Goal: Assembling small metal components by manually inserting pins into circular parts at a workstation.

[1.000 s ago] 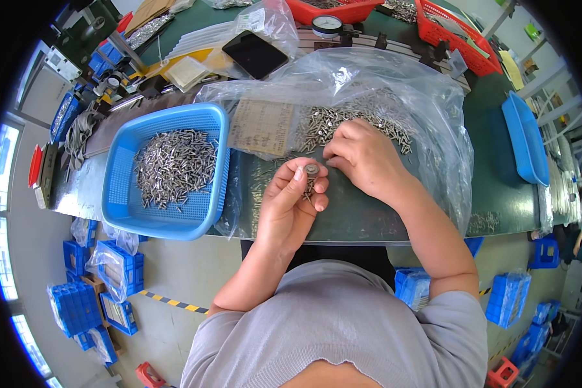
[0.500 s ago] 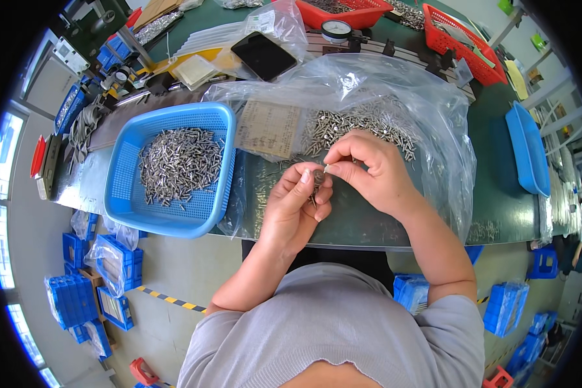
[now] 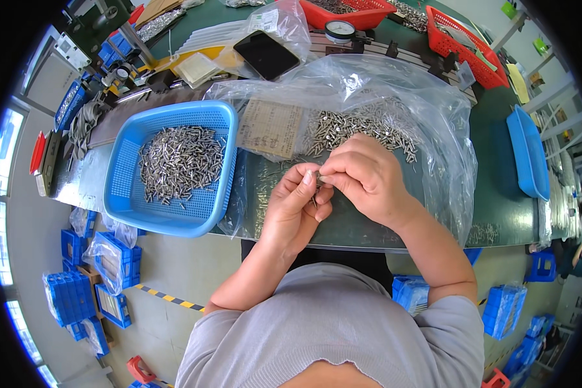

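Workbench: I see a dark green bench top [image 3: 498, 200] running under everything I handle, its near edge just below my grip
Clear plastic bag: a big crumpled bag [image 3: 427, 123] lies spread open on the bench, reaching from behind my grip out to its right; both my hands work over its near part
Blue basket: a slotted blue plastic basket [image 3: 126, 207] sits to the left of my grip, just beside the bag's left edge, with a heap of small silvery metal pins [image 3: 178, 161] in it
Loose pins in the bag: a second scatter of the same silvery pins [image 3: 362, 126] lies inside the bag, just behind my right hand
Paper slip: a tan printed slip [image 3: 269, 127] lies in the bag, behind and to the left of my grip, between the basket and the loose pins
Left hand: my left hand [image 3: 294, 210] comes up from below, thumb and fingers curled and pressed together toward the right hand
Right hand: my right hand [image 3: 368, 178] comes in from the right, fingertips pinched together and meeting the left thumb
Held piece: a small silvery metal part [image 3: 318, 177] sits pinched where the fingertips of both hands meet, above the bag and clear of the bench; it is too small for me to make out its shape
Further back: a black flat device [image 3: 265, 53] and red baskets [image 3: 459, 42] stand well apart from my grip, at the far side
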The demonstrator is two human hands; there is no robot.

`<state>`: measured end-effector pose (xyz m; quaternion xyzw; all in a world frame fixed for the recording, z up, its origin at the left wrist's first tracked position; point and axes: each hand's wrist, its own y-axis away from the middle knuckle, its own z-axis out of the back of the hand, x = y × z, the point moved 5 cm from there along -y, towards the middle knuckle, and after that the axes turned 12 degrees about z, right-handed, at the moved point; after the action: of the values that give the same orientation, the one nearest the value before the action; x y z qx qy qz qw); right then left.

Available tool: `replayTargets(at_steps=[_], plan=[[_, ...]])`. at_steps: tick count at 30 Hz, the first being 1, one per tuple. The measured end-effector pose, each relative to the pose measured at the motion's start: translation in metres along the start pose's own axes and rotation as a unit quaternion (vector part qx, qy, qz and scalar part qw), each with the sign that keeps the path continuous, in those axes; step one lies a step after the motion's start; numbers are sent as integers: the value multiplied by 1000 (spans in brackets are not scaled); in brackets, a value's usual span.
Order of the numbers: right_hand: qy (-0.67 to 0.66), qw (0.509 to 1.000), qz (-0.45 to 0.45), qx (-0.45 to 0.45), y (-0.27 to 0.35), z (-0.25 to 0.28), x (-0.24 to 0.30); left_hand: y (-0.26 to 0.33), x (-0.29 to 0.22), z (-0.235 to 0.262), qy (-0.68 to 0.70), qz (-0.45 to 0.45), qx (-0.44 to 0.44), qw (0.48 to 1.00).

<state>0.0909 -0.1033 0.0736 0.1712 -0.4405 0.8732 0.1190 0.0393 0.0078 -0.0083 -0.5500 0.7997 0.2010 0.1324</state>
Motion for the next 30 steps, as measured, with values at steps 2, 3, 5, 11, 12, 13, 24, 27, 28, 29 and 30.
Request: replayTargets(at_steps=[2, 3, 5, 11, 12, 13, 24, 27, 28, 29, 30], plan=[[-22, 1000, 6, 6, 1, -2, 0, 0, -1, 1, 2, -9, 5, 1000], [-43, 999, 11, 12, 2, -2, 0, 1, -1, 2, 7, -12, -2, 1000], [-116, 992, -47, 21, 7, -1, -7, 0, -2, 3, 12, -16, -9, 1000], [-205, 953, -221, 25, 9, 2, -17, 2, -1, -4, -10, 9, -19, 1000], [-183, 967, -173, 43, 10, -2, -16, 2, 0, -3, -23, 19, -11, 1000], [-161, 977, -125, 61, 9, -5, -14, 2, 1, -3, -35, 28, -2, 999], [-108, 989, -88, 43, 4, 8, -12, 0, 3, -2, -25, 16, -12, 999], [-138, 968, -209, 35, 7, 17, -19, 0, 0, -3, -13, 0, -19, 1000], [-138, 967, -209, 35, 8, 19, -21, 0, -1, -3, -15, 0, -11, 1000], [-39, 972, -213, 86, 11, 21, -27, -1, -2, -3, -18, 0, -3, 1000], [61, 965, -215, 136, 15, 22, -33, 0, -1, -3, -18, -1, -4, 1000]])
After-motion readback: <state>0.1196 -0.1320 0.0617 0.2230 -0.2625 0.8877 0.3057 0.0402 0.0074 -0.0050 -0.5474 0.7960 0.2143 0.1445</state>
